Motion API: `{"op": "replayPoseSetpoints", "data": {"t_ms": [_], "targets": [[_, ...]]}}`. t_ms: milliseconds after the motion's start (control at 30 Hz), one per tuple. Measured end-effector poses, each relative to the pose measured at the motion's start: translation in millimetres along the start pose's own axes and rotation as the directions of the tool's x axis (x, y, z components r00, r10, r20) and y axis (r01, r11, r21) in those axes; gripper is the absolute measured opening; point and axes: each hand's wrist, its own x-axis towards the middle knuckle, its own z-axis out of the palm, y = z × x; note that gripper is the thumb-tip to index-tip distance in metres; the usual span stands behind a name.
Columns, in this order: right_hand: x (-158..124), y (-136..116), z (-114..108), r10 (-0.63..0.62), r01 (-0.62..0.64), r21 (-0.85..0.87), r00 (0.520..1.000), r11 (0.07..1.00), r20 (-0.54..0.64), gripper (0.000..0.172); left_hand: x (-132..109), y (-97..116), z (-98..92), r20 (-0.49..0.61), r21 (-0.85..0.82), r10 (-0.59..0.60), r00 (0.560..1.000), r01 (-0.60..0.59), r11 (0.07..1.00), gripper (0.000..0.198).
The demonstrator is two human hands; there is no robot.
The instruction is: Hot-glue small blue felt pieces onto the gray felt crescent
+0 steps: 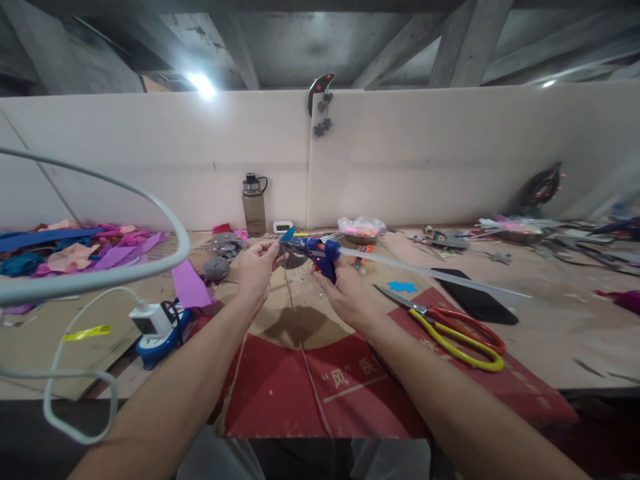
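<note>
My right hand (pixel 341 283) is wrapped round the handle of a blue hot glue gun (pixel 324 252), whose nozzle points left. A long clear glue stick (pixel 430 270) sticks out of its back end toward the right. My left hand (pixel 259 267) pinches a small dark grey piece (pixel 283 257) close to the nozzle; its exact shape is partly hidden by my fingers. A blue pointed scrap (pixel 287 235) shows just above those fingertips. Below both hands lies a red and brown cardboard sheet (pixel 280 387), with the gun's cord (pixel 313 380) running over it toward me.
Scissors (pixel 440 327) with red and yellow handles lie at right, beside a black phone (pixel 473 297) and a blue cutout (pixel 401 287). A bottle (pixel 254 207) stands against the partition. At left are fabric scraps (pixel 75 250), a charger (pixel 150 321) on a blue socket, and a looping white cable (pixel 170 247).
</note>
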Motion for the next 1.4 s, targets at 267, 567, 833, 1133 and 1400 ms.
{"op": "replayPoseSetpoints", "data": {"t_ms": [267,567,833,1133,1400], "targets": [[0.9,2.2,-2.7,0.004,-0.006,-0.073,1.0,0.997,-0.025,0.022,2.2,-1.4,-2.4,0.005,-0.004,0.022,1.0,-0.022,1.0,0.018],[0.7,3.3,-0.8,-0.013,0.009,-0.077,0.999,0.997,-0.045,0.023,2.6,-0.9,-2.2,0.016,-0.018,0.024,1.0,-0.024,1.0,0.017],[-0.2,-1.7,0.2,-0.016,0.014,-0.075,0.999,0.997,-0.029,0.022,-0.7,2.7,0.8,0.002,-0.006,0.003,1.0,-0.003,1.0,0.016],[0.5,4.5,-1.6,-0.012,0.006,-0.083,0.997,0.997,-0.072,0.03,1.7,0.1,-0.8,0.027,-0.027,0.026,0.999,-0.025,0.999,0.019],[2.7,9.3,-2.4,0.037,-0.045,-0.072,0.993,0.996,-0.114,0.023,0.7,2.3,-0.8,0.029,-0.03,0.009,1.0,-0.008,1.0,0.014]]}}
